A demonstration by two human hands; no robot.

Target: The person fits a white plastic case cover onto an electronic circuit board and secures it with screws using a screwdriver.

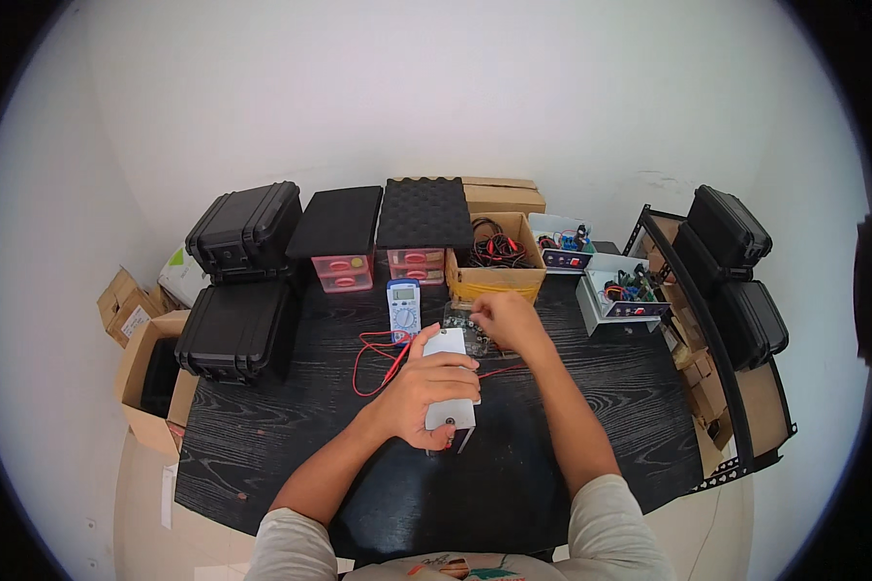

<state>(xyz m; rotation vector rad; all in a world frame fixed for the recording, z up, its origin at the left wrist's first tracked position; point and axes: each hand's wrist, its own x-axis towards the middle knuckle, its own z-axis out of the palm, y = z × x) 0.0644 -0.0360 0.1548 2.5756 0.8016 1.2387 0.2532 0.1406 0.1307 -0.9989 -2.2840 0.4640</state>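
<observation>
Left hand (424, 389) clamped round white case (445, 343), case lying near-left of right hand (510, 320)! Right hand over parts tray (452, 312), fingers bunched, can't tell on what. Multimeter (405, 308) markings too small to read; cardboard box's (116, 298) white label (135, 321), likewise.

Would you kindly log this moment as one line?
left hand: gripping white box | right hand: at clear parts tray, contact unclear | multimeter: left of tray

left grip (421, 392): fingers spread, clasping | right grip (506, 320): fingers curled | forearms (337, 470): bare, angled inward
</observation>
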